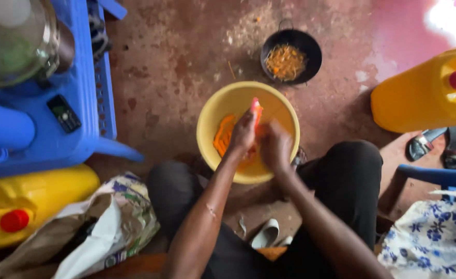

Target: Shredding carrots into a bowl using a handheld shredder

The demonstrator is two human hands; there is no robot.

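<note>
- Gripping a carrot (256, 109) in the left hand (243, 133), the person is working over a yellow bowl (212, 116) that is sitting on the floor between the knees; the fingers are closing tightly round the carrot's lower part, and its orange tip is poking out just above them.
- Moving against the carrot from the side, the right hand (275, 145) is blurring in the picture; it is curling shut, but whether it is clamping a blade or a peeler I cannot tell, since nothing of a tool is showing.
- Lying in the bowl, just to the left of the left hand and below it, orange carrot pieces (223, 137) are piling up against the wall.
- Sitting beyond both hands, well apart from them, a small black pan (310, 49) is holding a heap of thin peelings.
- Doing this well, I judge, is calling for a firm hold low on the carrot, with the fingers staying clear of the stroke; keeping both hands above the bowl's middle is letting pieces drop inside rather than on the floor; turning the carrot a little between strokes is keeping the cut even.
- Standing far to the left of the hands, a blue plastic stool (91, 111) and a yellow jerrycan (36, 194) are staying out of the work; another yellow jerrycan (424, 95) is standing far to the right.
</note>
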